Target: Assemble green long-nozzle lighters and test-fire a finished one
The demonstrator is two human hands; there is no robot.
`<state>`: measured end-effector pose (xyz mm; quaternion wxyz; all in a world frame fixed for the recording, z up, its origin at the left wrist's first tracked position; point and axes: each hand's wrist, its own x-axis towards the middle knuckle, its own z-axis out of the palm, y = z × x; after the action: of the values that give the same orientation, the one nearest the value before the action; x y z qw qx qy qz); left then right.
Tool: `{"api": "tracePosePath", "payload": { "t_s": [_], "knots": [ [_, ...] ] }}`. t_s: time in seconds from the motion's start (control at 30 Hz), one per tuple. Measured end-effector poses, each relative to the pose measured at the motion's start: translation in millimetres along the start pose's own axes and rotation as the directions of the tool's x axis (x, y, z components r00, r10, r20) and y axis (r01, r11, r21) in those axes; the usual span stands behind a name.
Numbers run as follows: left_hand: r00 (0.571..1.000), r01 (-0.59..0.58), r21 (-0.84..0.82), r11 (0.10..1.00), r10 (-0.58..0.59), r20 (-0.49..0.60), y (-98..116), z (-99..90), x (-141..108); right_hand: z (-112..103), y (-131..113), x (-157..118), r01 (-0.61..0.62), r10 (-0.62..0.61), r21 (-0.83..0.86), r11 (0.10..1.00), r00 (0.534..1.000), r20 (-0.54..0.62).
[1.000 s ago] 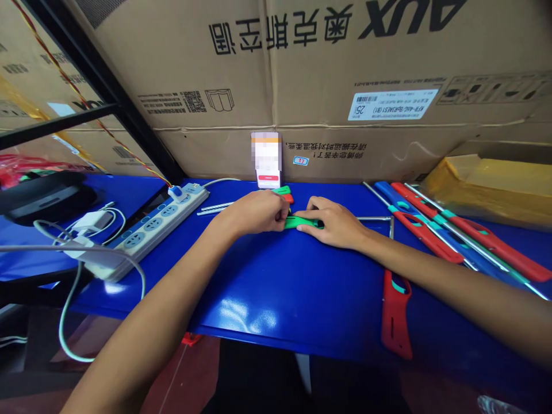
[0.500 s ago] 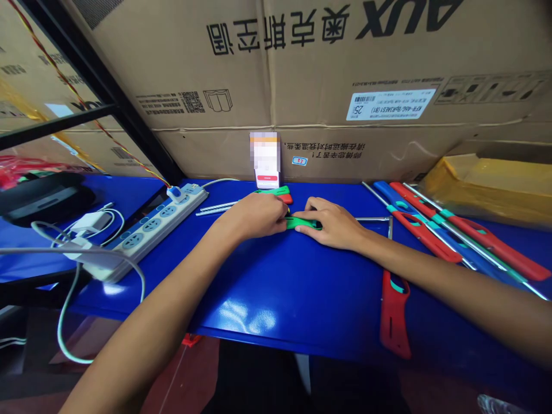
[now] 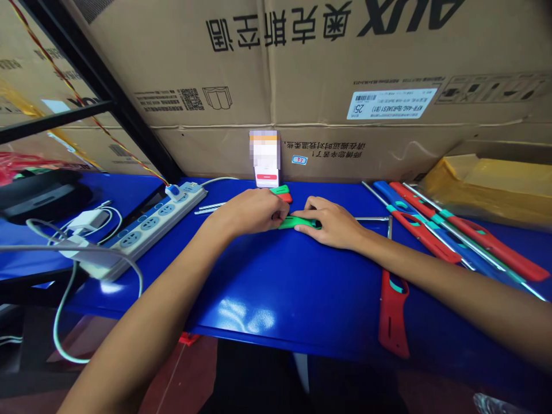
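A green long-necked gas lighter [image 3: 295,222] lies level on the blue table, its metal tube passing beneath my right hand and out to the right. My left hand [image 3: 259,210] is curled closed at the left end of its handle; the fingertips are partly hidden. My right hand [image 3: 335,225] pinches the lighter around the trigger opening with thumb and fingers. Behind my left hand lie a green lighter [image 3: 282,189] and a red lighter [image 3: 284,198], partly covered, tubes pointing left. Another red lighter [image 3: 393,322] rests near the front edge, below my right forearm.
Several red and blue lighters [image 3: 435,247] lie side by side at the right. A phone [image 3: 266,161] leans against the large cardboard box [image 3: 207,144] at the back. On the left are a power strip [image 3: 150,227] with cables and a black object [image 3: 43,195]. Yellow-taped packaging [image 3: 491,184] sits at back right.
My left hand has shifted slightly left along the green lighter's handle, uncovering a little more of it. My right hand has stayed in place on the lighter.
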<state>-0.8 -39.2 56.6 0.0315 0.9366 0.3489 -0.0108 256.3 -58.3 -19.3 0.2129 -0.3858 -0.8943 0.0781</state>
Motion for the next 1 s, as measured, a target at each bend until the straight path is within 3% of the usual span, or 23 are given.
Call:
{"api": "tracePosePath", "payload": {
  "t_s": [0.47,0.7,1.0],
  "knots": [
    [0.976,0.15,0.204,0.968,-0.178,0.128,33,-7.4,0,-1,-1,0,0.013,-0.013,0.004,1.0,1.0,-0.001],
    [0.966,0.194,0.256,0.947,-0.23,0.118,42,2.2,1,-1,-2,1,0.023,-0.023,0.004,1.0,1.0,-0.01],
    [0.975,0.18,0.306,0.935,-0.211,0.071,40,11.8,6,-1,-2,0,0.029,-0.029,0.003,1.0,1.0,-0.007]
  ]
}}
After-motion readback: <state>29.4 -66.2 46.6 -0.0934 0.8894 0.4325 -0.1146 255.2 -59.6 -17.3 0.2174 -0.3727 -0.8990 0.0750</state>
